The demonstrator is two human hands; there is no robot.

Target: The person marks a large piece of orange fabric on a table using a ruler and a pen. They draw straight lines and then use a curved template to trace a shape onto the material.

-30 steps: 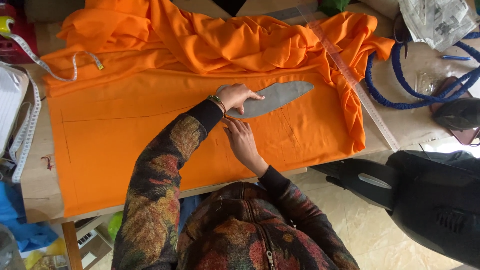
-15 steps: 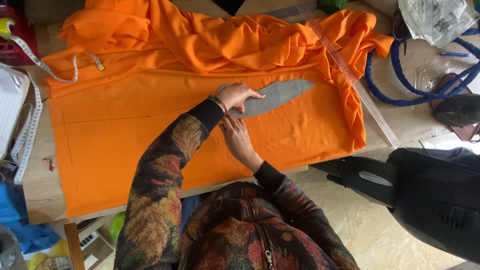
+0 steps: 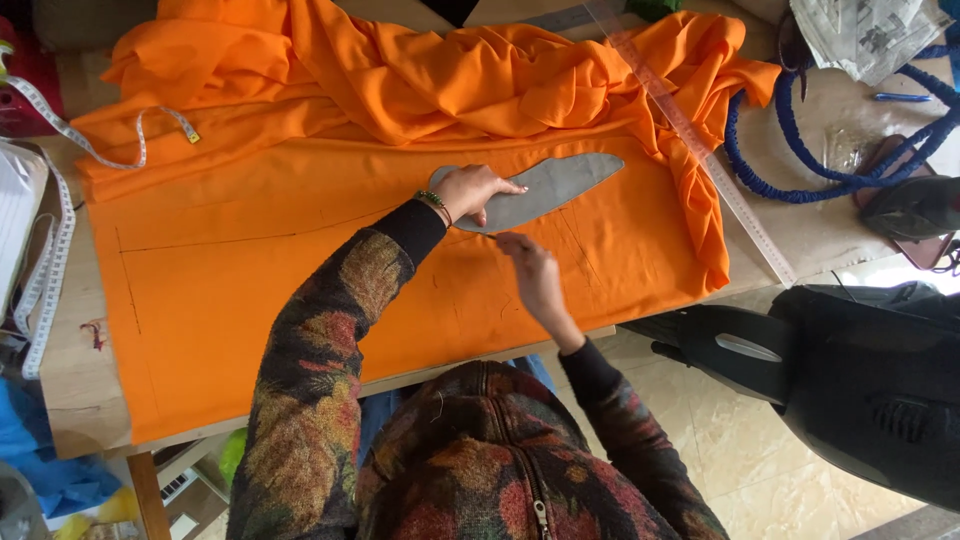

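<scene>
A curved grey pattern piece [image 3: 545, 188] is lying flat on the orange fabric [image 3: 300, 260], nearer the far right part of the table [image 3: 80, 400] than its front edge. The left hand [image 3: 478, 190] is pressing down on the piece's left end, fingers spread flat and released rather than curled around anything. The right hand [image 3: 530, 268] is working just beside the piece's lower edge, fingertips pinched together as if on a small marker, though what they are grasping is too small to tell. The smoothed fabric is covering most of the table, bunching into folds along the far edge. A clear ruler [image 3: 700, 140] is lying slantwise over the cloth's right side, a white tape measure [image 3: 60, 130] is trailing along the left edge, and a blue cord [image 3: 800, 150] is looping at the far right corner.
</scene>
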